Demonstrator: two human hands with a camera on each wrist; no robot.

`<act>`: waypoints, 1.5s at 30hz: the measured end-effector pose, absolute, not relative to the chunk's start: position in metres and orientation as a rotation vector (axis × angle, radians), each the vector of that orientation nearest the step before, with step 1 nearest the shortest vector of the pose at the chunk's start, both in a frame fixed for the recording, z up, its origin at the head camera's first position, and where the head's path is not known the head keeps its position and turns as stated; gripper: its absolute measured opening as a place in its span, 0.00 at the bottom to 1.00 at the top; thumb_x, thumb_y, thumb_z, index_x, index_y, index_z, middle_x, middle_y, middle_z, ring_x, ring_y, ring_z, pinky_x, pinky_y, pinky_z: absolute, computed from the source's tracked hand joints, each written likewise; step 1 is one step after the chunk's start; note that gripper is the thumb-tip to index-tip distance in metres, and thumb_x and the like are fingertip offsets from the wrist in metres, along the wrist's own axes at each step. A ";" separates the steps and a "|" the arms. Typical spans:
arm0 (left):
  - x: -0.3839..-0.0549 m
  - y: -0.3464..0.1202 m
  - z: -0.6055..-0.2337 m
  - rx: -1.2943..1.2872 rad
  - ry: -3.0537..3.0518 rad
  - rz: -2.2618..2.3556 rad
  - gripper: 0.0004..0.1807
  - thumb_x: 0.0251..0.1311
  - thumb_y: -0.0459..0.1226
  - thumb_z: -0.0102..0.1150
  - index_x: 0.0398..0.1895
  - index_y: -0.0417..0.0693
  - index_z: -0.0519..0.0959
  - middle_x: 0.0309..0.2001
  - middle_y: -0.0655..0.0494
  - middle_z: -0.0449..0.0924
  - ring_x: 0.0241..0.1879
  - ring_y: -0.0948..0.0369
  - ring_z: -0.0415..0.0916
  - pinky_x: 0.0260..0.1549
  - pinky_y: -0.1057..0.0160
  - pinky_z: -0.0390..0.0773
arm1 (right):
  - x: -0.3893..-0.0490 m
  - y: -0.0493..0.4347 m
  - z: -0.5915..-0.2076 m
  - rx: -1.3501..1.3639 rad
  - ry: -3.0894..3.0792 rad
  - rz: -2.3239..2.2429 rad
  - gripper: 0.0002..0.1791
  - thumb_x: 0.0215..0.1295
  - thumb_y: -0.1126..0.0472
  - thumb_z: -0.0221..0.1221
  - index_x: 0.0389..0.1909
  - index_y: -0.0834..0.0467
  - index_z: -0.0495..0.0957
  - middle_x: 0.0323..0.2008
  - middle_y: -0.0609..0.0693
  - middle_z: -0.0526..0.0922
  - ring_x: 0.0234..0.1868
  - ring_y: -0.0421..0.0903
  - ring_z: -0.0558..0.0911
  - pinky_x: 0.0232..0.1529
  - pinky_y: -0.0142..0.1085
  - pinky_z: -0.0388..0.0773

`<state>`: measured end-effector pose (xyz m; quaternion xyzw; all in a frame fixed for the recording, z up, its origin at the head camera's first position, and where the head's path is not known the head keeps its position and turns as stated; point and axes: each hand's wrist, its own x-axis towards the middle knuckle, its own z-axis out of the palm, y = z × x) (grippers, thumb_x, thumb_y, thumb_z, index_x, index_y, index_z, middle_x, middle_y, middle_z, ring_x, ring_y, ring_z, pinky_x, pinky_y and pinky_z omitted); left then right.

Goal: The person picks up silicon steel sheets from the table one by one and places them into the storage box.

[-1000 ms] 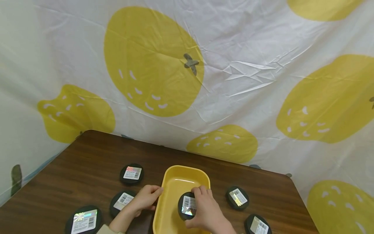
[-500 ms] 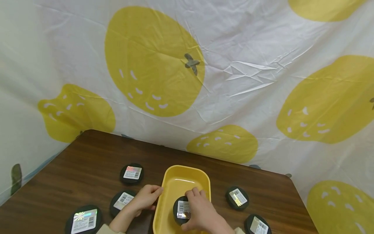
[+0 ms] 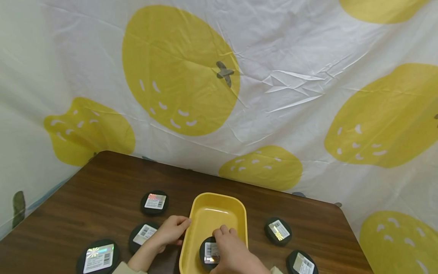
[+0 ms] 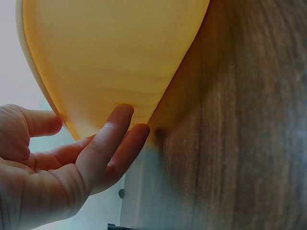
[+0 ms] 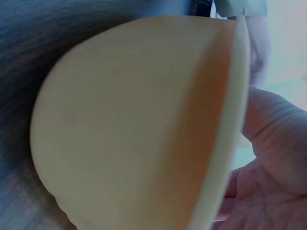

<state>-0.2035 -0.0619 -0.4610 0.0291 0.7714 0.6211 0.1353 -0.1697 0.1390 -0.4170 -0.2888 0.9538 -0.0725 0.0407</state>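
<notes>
A yellow tray (image 3: 184, 243) stands on the brown table in the head view. My left hand (image 3: 172, 230) touches its left side near the rim. The left wrist view shows the fingers (image 4: 108, 143) of that hand resting loosely against the tray's outer wall. Over the tray's inside, my right hand (image 3: 230, 249) holds a flat black disc (image 3: 207, 254) with a white, partly shiny label. Whether the disc touches the tray's floor I cannot tell. In the right wrist view the tray's wall (image 5: 129, 120) hides the disc and the right fingertips.
Similar labelled discs lie around the tray: a far-left disc (image 3: 147, 209), one (image 3: 134, 249) partly behind the left forearm, and a near-left disc (image 3: 82, 262). A right-hand disc (image 3: 287, 238) and a near-right disc (image 3: 291, 262) lie opposite. A fruit-patterned cloth (image 3: 273, 125) hangs behind the table.
My right hand has moved left and toward me inside the tray, carrying the black disc. The left hand and the tray have stayed in place.
</notes>
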 end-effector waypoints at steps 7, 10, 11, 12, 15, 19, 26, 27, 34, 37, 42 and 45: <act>-0.204 -0.062 -0.462 0.068 2.245 1.787 0.19 0.69 0.38 0.45 0.48 0.29 0.76 0.38 0.50 0.77 0.33 0.59 0.76 0.24 0.61 0.81 | -0.170 0.136 -0.424 -0.807 2.851 -0.237 0.40 0.25 0.45 0.78 0.41 0.57 0.71 0.34 0.45 0.66 0.33 0.43 0.65 0.33 0.32 0.70; -0.204 -0.062 -0.462 0.083 2.239 1.793 0.18 0.69 0.38 0.45 0.48 0.29 0.76 0.37 0.50 0.78 0.33 0.60 0.76 0.24 0.60 0.81 | -0.169 0.135 -0.427 -0.784 2.840 -0.229 0.37 0.26 0.51 0.78 0.41 0.56 0.70 0.34 0.45 0.66 0.34 0.43 0.65 0.33 0.32 0.70; -0.204 -0.062 -0.462 0.087 2.238 1.793 0.18 0.69 0.38 0.45 0.48 0.29 0.76 0.37 0.50 0.78 0.33 0.60 0.76 0.24 0.60 0.81 | -0.169 0.134 -0.429 -0.781 2.836 -0.224 0.36 0.27 0.53 0.78 0.41 0.56 0.70 0.34 0.45 0.66 0.33 0.44 0.65 0.33 0.32 0.70; -0.204 -0.062 -0.462 0.089 2.238 1.793 0.18 0.69 0.38 0.45 0.48 0.29 0.76 0.37 0.50 0.78 0.33 0.60 0.76 0.25 0.60 0.81 | -0.169 0.134 -0.430 -0.773 2.832 -0.217 0.35 0.28 0.56 0.77 0.41 0.57 0.70 0.34 0.46 0.66 0.34 0.44 0.65 0.33 0.33 0.70; -0.204 -0.062 -0.461 0.084 2.240 1.788 0.19 0.69 0.38 0.45 0.49 0.29 0.76 0.37 0.51 0.78 0.33 0.60 0.76 0.25 0.61 0.81 | -0.169 0.133 -0.433 -0.742 2.823 -0.211 0.33 0.30 0.62 0.75 0.41 0.57 0.70 0.34 0.46 0.65 0.33 0.44 0.65 0.32 0.34 0.70; -0.204 -0.062 -0.461 0.092 2.243 1.785 0.18 0.69 0.38 0.45 0.48 0.29 0.76 0.35 0.52 0.77 0.31 0.61 0.76 0.24 0.62 0.81 | -0.168 0.133 -0.435 -0.732 2.834 -0.209 0.31 0.32 0.65 0.73 0.41 0.57 0.69 0.34 0.46 0.64 0.33 0.44 0.64 0.30 0.34 0.70; -0.203 -0.063 -0.461 0.141 2.236 1.797 0.18 0.69 0.37 0.45 0.44 0.30 0.77 0.31 0.53 0.76 0.29 0.62 0.75 0.22 0.64 0.79 | -0.165 0.132 -0.437 -0.745 2.841 -0.203 0.31 0.37 0.58 0.74 0.42 0.58 0.67 0.34 0.46 0.63 0.32 0.44 0.62 0.29 0.32 0.68; -0.203 -0.063 -0.461 0.141 2.234 1.797 0.17 0.69 0.37 0.45 0.44 0.30 0.77 0.31 0.53 0.76 0.29 0.62 0.75 0.22 0.64 0.79 | -0.165 0.132 -0.437 -0.747 2.842 -0.196 0.31 0.37 0.56 0.74 0.42 0.58 0.67 0.33 0.46 0.63 0.32 0.44 0.61 0.29 0.32 0.68; -0.205 -0.064 -0.461 0.132 2.175 1.815 0.18 0.69 0.37 0.45 0.46 0.27 0.76 0.33 0.52 0.77 0.30 0.62 0.76 0.23 0.63 0.80 | -0.163 0.132 -0.439 -0.786 2.873 -0.174 0.30 0.37 0.60 0.73 0.40 0.58 0.67 0.32 0.47 0.62 0.30 0.44 0.61 0.28 0.31 0.67; -0.207 -0.065 -0.461 0.106 2.107 1.837 0.20 0.68 0.38 0.45 0.48 0.25 0.74 0.35 0.51 0.78 0.32 0.60 0.77 0.27 0.60 0.82 | -0.162 0.132 -0.440 -0.794 2.877 -0.182 0.29 0.36 0.63 0.72 0.40 0.58 0.66 0.32 0.46 0.62 0.30 0.44 0.60 0.28 0.31 0.67; -0.211 -0.066 -0.461 0.002 2.007 1.862 0.20 0.67 0.37 0.48 0.50 0.24 0.73 0.36 0.48 0.79 0.33 0.59 0.78 0.31 0.55 0.82 | -0.162 0.133 -0.440 -0.783 2.871 -0.204 0.30 0.36 0.64 0.72 0.41 0.58 0.67 0.32 0.46 0.62 0.30 0.44 0.61 0.28 0.31 0.67; -0.212 -0.067 -0.462 -0.042 1.975 1.874 0.20 0.66 0.36 0.49 0.49 0.24 0.74 0.35 0.47 0.78 0.32 0.58 0.77 0.32 0.55 0.82 | -0.163 0.133 -0.441 -0.775 2.866 -0.210 0.30 0.36 0.64 0.72 0.41 0.58 0.67 0.32 0.46 0.62 0.30 0.44 0.61 0.28 0.32 0.68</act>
